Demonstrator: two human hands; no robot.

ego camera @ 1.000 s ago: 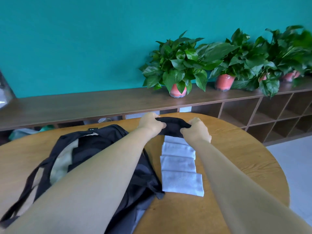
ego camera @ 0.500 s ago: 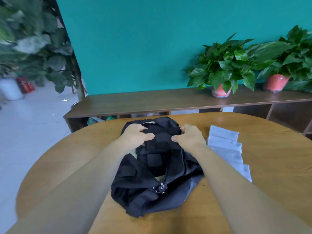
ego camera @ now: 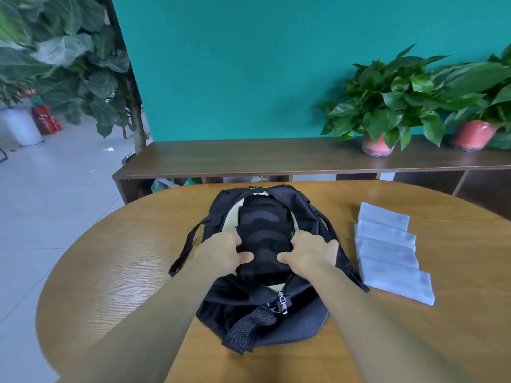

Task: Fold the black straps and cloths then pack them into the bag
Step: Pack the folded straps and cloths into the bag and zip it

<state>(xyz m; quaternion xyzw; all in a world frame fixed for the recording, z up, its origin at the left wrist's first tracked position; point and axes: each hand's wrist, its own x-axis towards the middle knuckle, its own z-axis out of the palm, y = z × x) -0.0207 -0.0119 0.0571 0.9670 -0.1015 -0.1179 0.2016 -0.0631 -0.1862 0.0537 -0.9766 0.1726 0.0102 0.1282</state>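
We are bent over the round wooden worktop (ego camera: 116, 266), with the black bag (ego camera: 298, 313) lying flat in the middle of it, its zip run open so the pale lining shows around the mouth. That wide mouth is why the bag lies on its back — things can go straight down into it. Inside sits the stack of folded black straps (ego camera: 262, 230), overlapped like tiles from the far end toward us. To the right, well apart from the bag's mouth, four folded white cloths (ego camera: 387, 252) wait in an overlapping row, not yet packed.

Our left hand (ego camera: 221, 251) and right hand (ego camera: 311, 251) flank the near end of the straps, fingers curled round its sides, thumbs pressed on top — each grip pinching the bundle to seat it, we judge.

A second ago that bundle was held beyond the cloths; half a second ago our hands were over the bag's far end.
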